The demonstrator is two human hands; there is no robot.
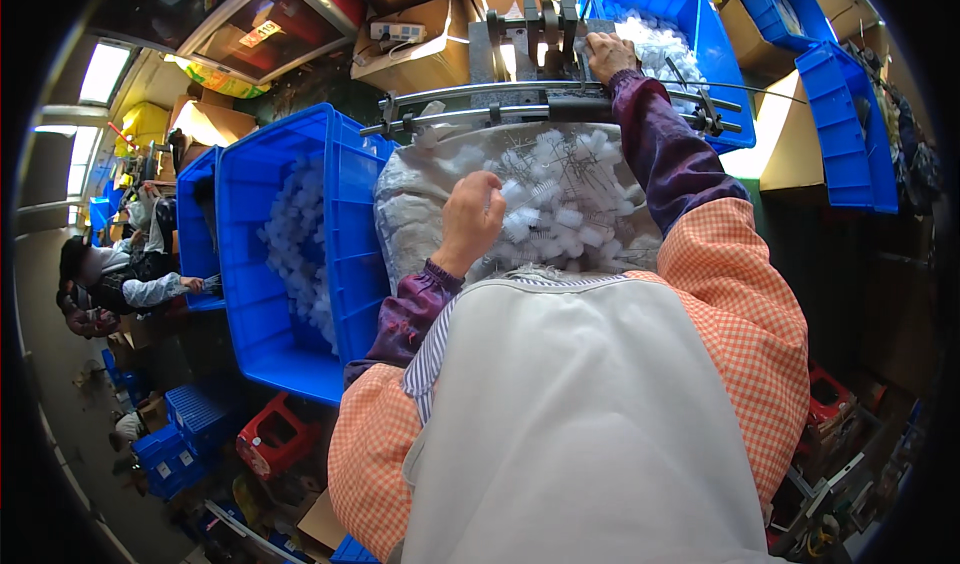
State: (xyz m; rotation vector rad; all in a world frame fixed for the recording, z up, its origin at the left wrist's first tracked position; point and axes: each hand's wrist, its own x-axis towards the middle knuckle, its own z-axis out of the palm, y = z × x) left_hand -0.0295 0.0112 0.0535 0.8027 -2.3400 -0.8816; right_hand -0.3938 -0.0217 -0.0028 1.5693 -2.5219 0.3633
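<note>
My left hand (472,219) is closed, fingers curled in, over a pale cloth (405,199) spread in front of me. What it holds, if anything, is hidden. Under and beside it lies a heap of small white translucent plastic pieces (565,219), mixed with thin metal pins (575,164) and small springs. My right hand (608,56) reaches forward to the right side of a bench machine (545,39) with dark metal parts. Its fingers bend down at the machine's edge, and the part under them cannot be made out. Two metal rods (530,89) run crosswise before the machine.
On my left stands a blue bin (335,254) with white pieces inside. Another blue bin (715,49) of white pieces is beyond my right hand. Cardboard boxes (425,49) sit behind the machine. Red stools (275,434) are on the floor. A person (110,274) works at far left.
</note>
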